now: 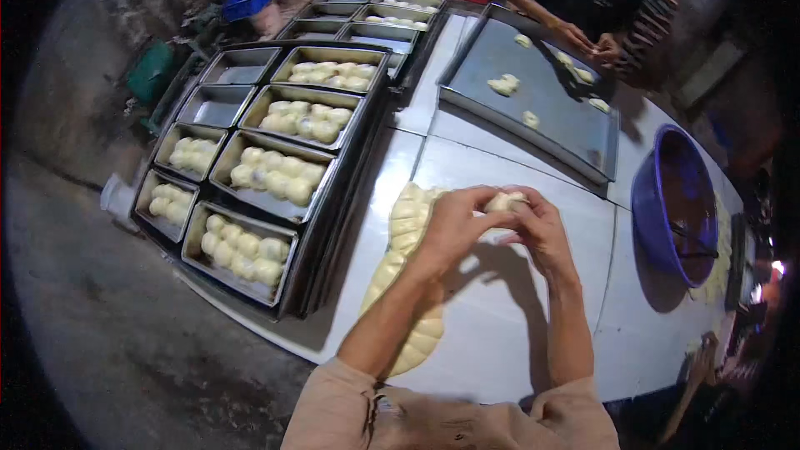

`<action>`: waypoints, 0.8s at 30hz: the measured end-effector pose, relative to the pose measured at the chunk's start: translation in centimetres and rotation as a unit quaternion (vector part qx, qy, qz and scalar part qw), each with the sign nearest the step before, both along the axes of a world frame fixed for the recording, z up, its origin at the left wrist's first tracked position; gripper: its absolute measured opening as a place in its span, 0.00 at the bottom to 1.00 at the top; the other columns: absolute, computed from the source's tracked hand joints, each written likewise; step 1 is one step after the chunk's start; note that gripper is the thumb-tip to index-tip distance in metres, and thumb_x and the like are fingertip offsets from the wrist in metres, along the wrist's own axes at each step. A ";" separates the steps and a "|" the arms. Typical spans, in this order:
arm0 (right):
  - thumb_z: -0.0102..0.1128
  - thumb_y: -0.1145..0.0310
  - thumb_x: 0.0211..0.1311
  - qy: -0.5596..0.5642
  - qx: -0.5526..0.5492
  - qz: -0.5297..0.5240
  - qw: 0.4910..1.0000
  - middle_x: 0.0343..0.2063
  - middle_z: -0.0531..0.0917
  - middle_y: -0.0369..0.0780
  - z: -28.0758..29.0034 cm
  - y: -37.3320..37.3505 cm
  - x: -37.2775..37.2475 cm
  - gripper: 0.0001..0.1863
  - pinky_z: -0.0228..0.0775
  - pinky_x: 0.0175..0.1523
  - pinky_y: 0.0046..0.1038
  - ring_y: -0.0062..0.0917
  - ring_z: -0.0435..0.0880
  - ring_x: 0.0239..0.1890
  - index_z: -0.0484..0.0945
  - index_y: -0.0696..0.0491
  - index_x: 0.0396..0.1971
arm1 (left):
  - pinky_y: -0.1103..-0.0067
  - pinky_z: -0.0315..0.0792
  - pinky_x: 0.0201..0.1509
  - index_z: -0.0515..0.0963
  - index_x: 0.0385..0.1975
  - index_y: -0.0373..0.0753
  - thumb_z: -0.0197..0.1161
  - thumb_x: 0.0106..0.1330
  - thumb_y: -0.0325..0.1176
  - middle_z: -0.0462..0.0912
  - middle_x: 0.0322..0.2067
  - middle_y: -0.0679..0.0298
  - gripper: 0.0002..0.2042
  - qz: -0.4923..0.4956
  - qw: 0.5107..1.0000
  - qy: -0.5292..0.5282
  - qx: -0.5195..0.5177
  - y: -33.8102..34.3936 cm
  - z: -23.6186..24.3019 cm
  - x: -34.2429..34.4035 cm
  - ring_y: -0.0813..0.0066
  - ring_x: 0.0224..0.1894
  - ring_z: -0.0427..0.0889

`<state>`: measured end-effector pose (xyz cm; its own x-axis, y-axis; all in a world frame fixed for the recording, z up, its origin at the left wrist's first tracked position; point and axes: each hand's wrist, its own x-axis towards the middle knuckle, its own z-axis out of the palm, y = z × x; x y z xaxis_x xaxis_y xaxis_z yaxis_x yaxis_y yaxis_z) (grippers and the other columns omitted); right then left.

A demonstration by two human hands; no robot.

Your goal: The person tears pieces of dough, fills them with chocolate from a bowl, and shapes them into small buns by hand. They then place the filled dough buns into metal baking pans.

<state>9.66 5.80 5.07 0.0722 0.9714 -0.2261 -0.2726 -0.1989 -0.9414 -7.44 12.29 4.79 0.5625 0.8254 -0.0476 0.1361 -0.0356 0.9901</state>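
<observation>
- My left hand (454, 225) and right hand (540, 229): fingers of both closed on one small dough piece (506, 200), held just above the white table (500, 325).
- Row of dough pieces (408, 225): on the table, beneath my left forearm.
- Loaf tins (275, 175) with dough balls: left.
- Purple bowl (673, 200): right.
- Flat tray (533, 108): beyond, another person's hands (587, 42) over it.

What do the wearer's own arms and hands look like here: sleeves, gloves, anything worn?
Both forearms are bare, coming out of short peach-beige sleeves. The left hand and right hand wear no gloves; no rings or watch are visible.
</observation>
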 end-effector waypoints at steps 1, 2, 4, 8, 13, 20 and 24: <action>0.59 0.65 0.68 -0.060 -0.028 -0.013 0.998 0.41 0.84 0.41 0.9 -1.1 0.9 0.17 0.80 0.29 0.19 0.23 0.87 0.38 0.76 0.58 0.52 | 0.78 0.76 0.45 0.82 0.49 0.32 0.69 0.62 0.37 0.88 0.37 0.57 0.19 -0.007 1.000 0.018 0.004 -0.6 0.3 0.9 0.74 0.39 0.85; 0.61 0.64 0.67 -0.134 -0.032 -0.044 0.989 0.36 0.85 0.41 1.1 -2.1 1.5 0.16 0.76 0.23 0.18 0.22 0.86 0.33 0.77 0.58 0.49 | 0.78 0.76 0.43 0.84 0.46 0.34 0.69 0.63 0.37 0.88 0.32 0.61 0.16 -0.010 0.999 0.041 0.007 -1.2 0.1 1.8 0.75 0.36 0.84; 0.64 0.64 0.64 -0.223 -0.015 -0.102 0.969 0.30 0.86 0.40 1.6 -3.9 2.1 0.14 0.76 0.32 0.21 0.22 0.85 0.33 0.83 0.60 0.41 | 0.78 0.76 0.41 0.84 0.48 0.35 0.67 0.65 0.36 0.88 0.31 0.62 0.16 -0.021 0.999 0.008 0.033 -2.5 -1.5 3.3 0.77 0.35 0.84; 0.67 0.67 0.61 -0.248 0.043 -0.213 0.944 0.44 0.83 0.41 -0.3 -7.7 4.8 0.14 0.76 0.45 0.29 0.24 0.81 0.46 0.81 0.59 0.44 | 0.73 0.78 0.45 0.61 0.72 0.41 0.65 0.68 0.41 0.88 0.37 0.53 0.34 -0.100 0.988 -0.018 -0.119 -5.8 -0.2 5.0 0.70 0.38 0.86; 0.67 0.72 0.60 -0.136 0.080 -0.287 0.945 0.37 0.82 0.37 0.7 -12.5 7.3 0.16 0.74 0.47 0.25 0.23 0.81 0.41 0.77 0.60 0.46 | 0.63 0.71 0.64 0.41 0.76 0.39 0.62 0.69 0.53 0.56 0.71 0.39 0.46 -0.057 0.989 -0.072 0.120 -9.8 -2.1 12.6 0.45 0.63 0.74; 0.62 0.65 0.69 0.190 0.114 -0.296 0.929 0.34 0.78 0.33 4.1 -16.0 9.0 0.11 0.73 0.41 0.19 0.15 0.78 0.37 0.76 0.56 0.43 | 0.71 0.71 0.65 0.51 0.70 0.21 0.72 0.58 0.56 0.78 0.58 0.47 0.53 -0.047 0.940 -0.332 0.066 -16.4 -3.8 21.1 0.60 0.58 0.80; 0.59 0.67 0.70 0.333 0.122 -0.176 0.918 0.39 0.80 0.36 2.3 -18.6 14.9 0.11 0.77 0.46 0.22 0.20 0.81 0.39 0.75 0.56 0.47 | 0.71 0.73 0.61 0.40 0.76 0.33 0.83 0.48 0.40 0.70 0.66 0.46 0.62 -0.143 0.907 -0.386 -0.086 -17.5 -5.4 24.7 0.65 0.61 0.77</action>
<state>24.58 -12.81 7.33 0.3163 0.9419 -0.1128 -0.8109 0.2067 -0.5475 17.25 -5.19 -0.62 0.6736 0.6574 0.3377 -0.5908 0.2045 0.7804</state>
